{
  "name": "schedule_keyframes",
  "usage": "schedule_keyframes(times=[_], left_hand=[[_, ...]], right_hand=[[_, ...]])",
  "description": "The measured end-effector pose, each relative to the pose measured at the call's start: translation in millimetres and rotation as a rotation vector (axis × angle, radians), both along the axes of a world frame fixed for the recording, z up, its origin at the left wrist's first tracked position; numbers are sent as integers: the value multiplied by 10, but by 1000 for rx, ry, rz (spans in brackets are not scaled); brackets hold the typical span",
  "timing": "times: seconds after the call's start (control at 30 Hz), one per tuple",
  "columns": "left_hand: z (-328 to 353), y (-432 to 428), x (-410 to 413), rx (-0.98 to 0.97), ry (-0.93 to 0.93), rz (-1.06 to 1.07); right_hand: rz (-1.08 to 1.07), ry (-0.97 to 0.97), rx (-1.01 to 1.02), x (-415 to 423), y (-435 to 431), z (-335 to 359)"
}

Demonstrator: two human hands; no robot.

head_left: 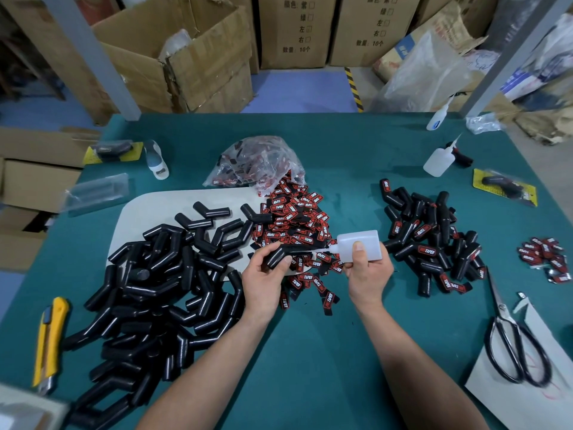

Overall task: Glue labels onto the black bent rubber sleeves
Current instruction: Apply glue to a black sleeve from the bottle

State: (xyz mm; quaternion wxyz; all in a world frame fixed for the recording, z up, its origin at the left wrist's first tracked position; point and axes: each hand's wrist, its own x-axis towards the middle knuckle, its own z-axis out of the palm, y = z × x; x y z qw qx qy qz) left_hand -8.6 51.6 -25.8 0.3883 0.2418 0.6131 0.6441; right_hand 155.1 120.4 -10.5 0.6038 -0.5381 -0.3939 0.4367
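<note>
Over green table (pixel 325 156), my left hand (pixel 263 279) grips bent sleeve (pixel 280 254) steady so right hand (pixel 367 271) squeezing glue bottle (pixel 359 245) can dab it.

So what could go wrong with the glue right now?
The glue bottle in the right hand points its nozzle at the sleeve, close to the fingers of the left hand, so glue might stick to skin. Both hang above the loose labels, so a drip could glue some together.

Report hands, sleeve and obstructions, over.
Left hand grips one black sleeve. Right hand holds glue bottle, nozzle at the sleeve. Nothing blocking between them.
</note>
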Motion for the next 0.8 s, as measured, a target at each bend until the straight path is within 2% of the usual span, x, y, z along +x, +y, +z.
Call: schedule_keyframes(times=[0.8], left_hand=[[80, -19, 17, -1, 26, 9]], right_hand=[[-19, -36, 19, 16, 3, 14]])
